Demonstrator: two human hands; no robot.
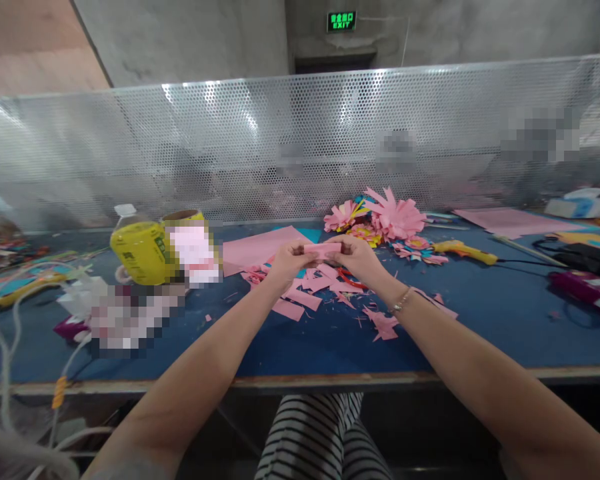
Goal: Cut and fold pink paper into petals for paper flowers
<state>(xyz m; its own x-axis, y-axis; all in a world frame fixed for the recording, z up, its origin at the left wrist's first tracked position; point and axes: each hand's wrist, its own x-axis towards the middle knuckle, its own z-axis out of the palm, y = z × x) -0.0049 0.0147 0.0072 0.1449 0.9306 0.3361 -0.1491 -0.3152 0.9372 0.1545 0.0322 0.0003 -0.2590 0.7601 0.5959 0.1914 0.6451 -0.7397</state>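
Observation:
A small strip of pink paper (pixel 323 248) is stretched between my two hands, above the middle of the blue table. My left hand (pixel 289 261) pinches its left end. At the other end, the fingers of my right hand (pixel 359 259) are closed on it. Below lie several cut pink paper pieces (pixel 296 300) and thin scraps. Part of a red-handled tool (pixel 349 279), possibly scissors, shows under the right hand. Just behind it stand pink paper flowers (pixel 395 217), with some yellow and blue paper among them.
A yellow glue gun (pixel 465 252) lies to the right with its cord. Pink sheets (pixel 513 220) lie at the back right. On the left are a yellow-labelled bottle (pixel 143 253), tissues (pixel 85 297) and white cables (pixel 10 327). A perforated metal screen (pixel 260 147) borders the table's back.

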